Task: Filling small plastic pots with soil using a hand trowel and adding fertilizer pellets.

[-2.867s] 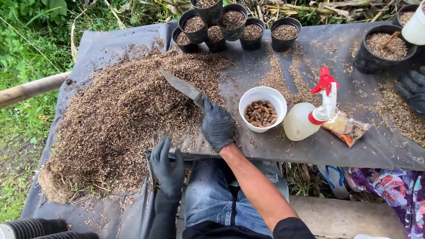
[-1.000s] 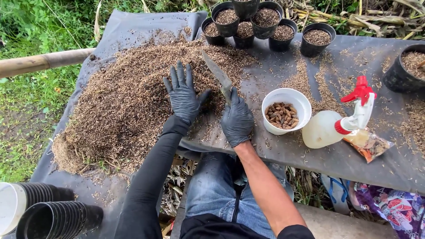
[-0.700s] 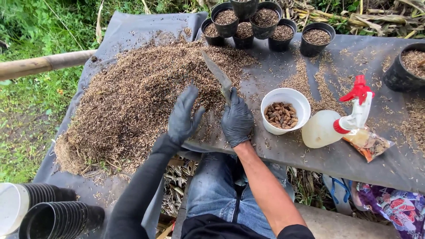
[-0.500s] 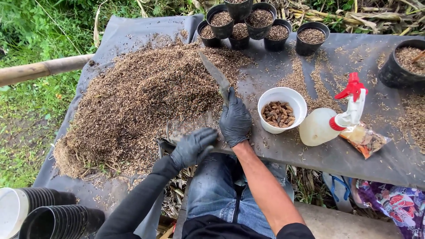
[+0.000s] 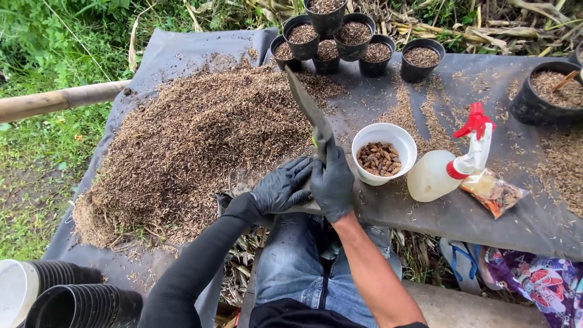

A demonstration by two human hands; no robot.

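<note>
The right hand is wrapped around the handle of a long knife, whose blade angles up and away over the near edge of the table, beside the big heap of brown husk. The left hand, fingers loosely curled and holding nothing I can make out, rests against the right one at the handle. Working well here likely means keeping those left fingers behind the blade and the grip firm. A white bowl just right of the hands holds brown chunks; black pots at the far edge are filled with husk; a spray bottle lies near the bowl.
</note>
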